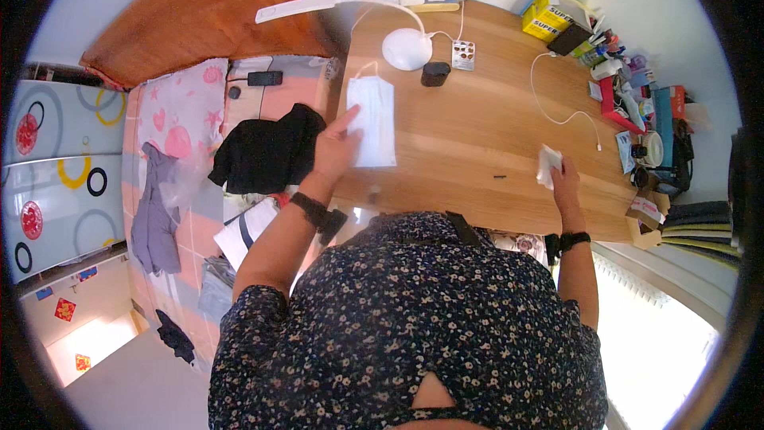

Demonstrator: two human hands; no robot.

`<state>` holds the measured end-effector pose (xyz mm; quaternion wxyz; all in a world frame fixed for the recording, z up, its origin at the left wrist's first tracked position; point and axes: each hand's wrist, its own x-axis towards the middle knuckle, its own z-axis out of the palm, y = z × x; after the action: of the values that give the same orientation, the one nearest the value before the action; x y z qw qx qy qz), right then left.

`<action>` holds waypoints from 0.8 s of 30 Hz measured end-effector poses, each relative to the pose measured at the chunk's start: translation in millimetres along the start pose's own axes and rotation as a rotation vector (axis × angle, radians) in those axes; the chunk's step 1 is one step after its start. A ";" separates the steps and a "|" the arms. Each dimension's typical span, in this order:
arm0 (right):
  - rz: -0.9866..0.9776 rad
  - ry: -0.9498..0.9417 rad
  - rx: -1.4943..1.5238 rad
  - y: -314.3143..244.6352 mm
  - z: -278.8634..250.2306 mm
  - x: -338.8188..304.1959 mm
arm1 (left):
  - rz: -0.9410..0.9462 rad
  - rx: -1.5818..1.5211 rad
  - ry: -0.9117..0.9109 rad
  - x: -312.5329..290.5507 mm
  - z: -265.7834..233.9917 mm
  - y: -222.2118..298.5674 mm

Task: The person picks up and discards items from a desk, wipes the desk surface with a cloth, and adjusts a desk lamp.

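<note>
Over the left part of the desk, a pale face mask [372,121] hangs flat with an ear loop standing up from its top edge. My left hand [338,147] holds it by its left edge, some of the fingers hidden behind it. Farther right, my right hand [565,183] is closed on a crumpled white tissue [548,166] just above the wood. A small dark stick-like piece [500,177] lies on the desk between my hands.
A white desk lamp [407,49] stands at the back, beside a dark small box [435,74] and a blister pack [464,55]. A white cable [549,115] curls across the right side. Bottles and boxes line the right edge. Left is a bed with black clothing [267,147].
</note>
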<state>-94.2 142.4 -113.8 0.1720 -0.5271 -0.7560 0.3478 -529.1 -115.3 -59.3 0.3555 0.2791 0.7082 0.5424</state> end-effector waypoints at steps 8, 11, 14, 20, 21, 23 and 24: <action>0.112 -0.004 -0.635 13.3 72.3 -30.2 | 0.087 0.427 -0.172 19.2 -17.6 -44.9; -0.104 -0.119 -0.663 -34.7 83.2 -11.6 | 0.330 0.593 -0.177 22.0 -4.7 -39.1; -0.085 0.001 -0.475 -39.7 79.8 -0.9 | 0.223 0.725 -0.191 10.9 -6.5 -25.0; 0.069 -0.011 -0.476 12.4 65.5 -24.0 | 0.243 0.746 -0.598 -20.6 -0.2 -48.4; 0.109 -0.041 -0.524 20.0 65.9 -31.6 | 0.266 0.747 -0.646 -27.0 4.0 -47.2; 0.126 -0.029 -0.528 34.8 67.8 -48.8 | 0.350 0.715 -0.587 -30.3 6.3 -69.6; 0.141 -0.029 -0.529 42.3 67.3 -51.9 | 0.333 0.741 -0.574 -29.6 7.2 -77.4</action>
<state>-87.7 80.2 -185.2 -0.0072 -0.6002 -0.7842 0.1569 -506.5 -154.1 -129.4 0.3216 0.6342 0.6726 0.2048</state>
